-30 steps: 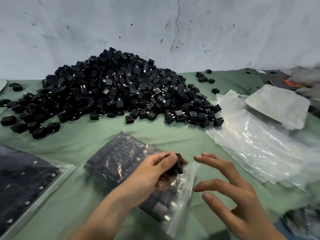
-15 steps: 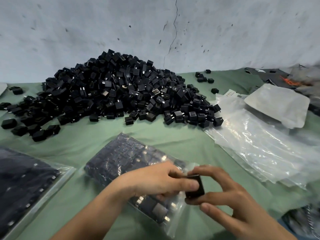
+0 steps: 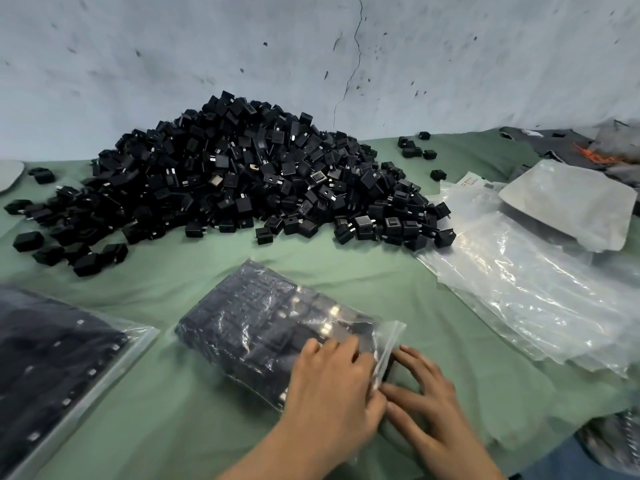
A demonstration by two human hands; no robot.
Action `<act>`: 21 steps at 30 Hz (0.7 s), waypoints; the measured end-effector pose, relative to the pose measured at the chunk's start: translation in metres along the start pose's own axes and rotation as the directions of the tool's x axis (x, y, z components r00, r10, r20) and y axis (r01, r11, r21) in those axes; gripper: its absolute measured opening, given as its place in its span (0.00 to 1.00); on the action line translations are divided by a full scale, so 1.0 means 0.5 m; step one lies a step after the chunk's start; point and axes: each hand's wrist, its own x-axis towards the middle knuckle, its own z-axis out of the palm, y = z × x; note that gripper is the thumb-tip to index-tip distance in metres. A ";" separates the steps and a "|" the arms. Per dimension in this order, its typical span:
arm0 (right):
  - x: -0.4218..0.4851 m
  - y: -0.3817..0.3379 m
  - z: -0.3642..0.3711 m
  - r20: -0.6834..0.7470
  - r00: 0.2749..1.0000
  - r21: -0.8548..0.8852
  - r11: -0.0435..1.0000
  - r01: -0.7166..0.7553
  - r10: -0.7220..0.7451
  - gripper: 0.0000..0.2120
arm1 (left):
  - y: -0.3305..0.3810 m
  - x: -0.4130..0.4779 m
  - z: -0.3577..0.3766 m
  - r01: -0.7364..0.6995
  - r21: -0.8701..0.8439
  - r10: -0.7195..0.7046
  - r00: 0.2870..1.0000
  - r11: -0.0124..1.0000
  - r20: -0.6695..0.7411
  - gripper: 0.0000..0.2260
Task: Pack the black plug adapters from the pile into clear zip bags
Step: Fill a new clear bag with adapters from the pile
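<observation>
Zip bag (image 3: 256, 323), nearly full, lies diagonally before us, mouth pointing at our right hand (image 3: 436, 410), the nearer one. Our left hand (image 3: 332, 386) presses flat on top; right fingers (image 3: 414, 358), straight, push one adapter (image 3: 388, 367) in at the mouth.

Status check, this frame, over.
Left hand flat on filled clear zip bag. Right hand fingers at its mouth. Pile of black plug adapters beyond, nothing blocking.

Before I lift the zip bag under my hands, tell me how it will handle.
The filled zip bag looks packed with adapters: probably heavy, fairly stiff. Its glossy film likely slips. The mouth by the left hand seems unsealed; contents may spill.
</observation>
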 end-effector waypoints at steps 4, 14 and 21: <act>0.043 0.002 0.045 0.108 0.992 -0.037 0.997 0.066 -0.062 0.20 | 0.010 -0.006 0.002 -0.062 -0.006 0.062 0.998 0.998 -0.009 0.10; 0.076 -0.009 0.074 0.440 0.898 -0.099 0.995 0.028 0.019 0.42 | -0.075 -0.015 -0.016 0.114 -0.187 -0.104 0.993 0.976 0.062 0.28; 0.086 0.002 0.055 0.484 0.875 -0.239 0.959 0.150 -0.016 0.22 | -0.252 0.001 -0.005 0.344 0.090 -0.356 0.908 0.935 0.220 0.27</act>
